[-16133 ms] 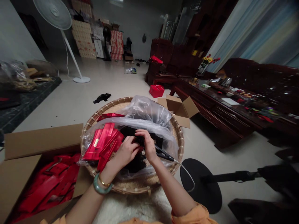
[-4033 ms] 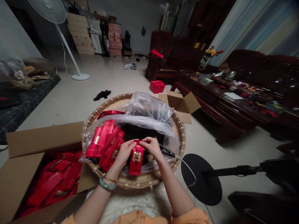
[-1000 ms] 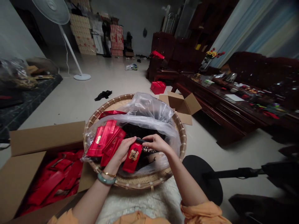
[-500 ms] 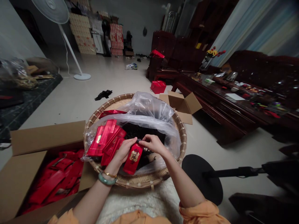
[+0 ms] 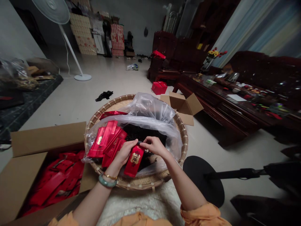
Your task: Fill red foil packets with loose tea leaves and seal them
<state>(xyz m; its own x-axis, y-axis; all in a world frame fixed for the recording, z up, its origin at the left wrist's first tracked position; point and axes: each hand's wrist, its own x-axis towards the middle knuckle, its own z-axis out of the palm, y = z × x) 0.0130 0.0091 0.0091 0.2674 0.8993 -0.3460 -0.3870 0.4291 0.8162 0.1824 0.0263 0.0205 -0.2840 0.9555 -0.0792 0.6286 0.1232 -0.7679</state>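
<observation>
My left hand (image 5: 124, 153) grips a red tea packet (image 5: 134, 161) with gold characters, which tilts over the dark loose tea (image 5: 138, 133). My right hand (image 5: 154, 146) holds a black hand sealer (image 5: 140, 142) at the packet's top edge, and only the tool's tip shows. The tea lies in a clear plastic bag (image 5: 150, 108) inside a round woven bamboo basket (image 5: 110, 106). A stack of red packets (image 5: 105, 138) lies on the bag just left of my left hand.
A cardboard box (image 5: 47, 138) full of red packets stands at lower left. A round black fan base (image 5: 202, 180) lies to the right. Beyond the basket are a small open carton (image 5: 185, 105), a red box (image 5: 159, 88) and a dark wooden table (image 5: 223, 106).
Over the last second my hands and the packet have barely moved. Compared with four seconds ago, the packet leans further right, and the black tool's tip sits at its top edge.
</observation>
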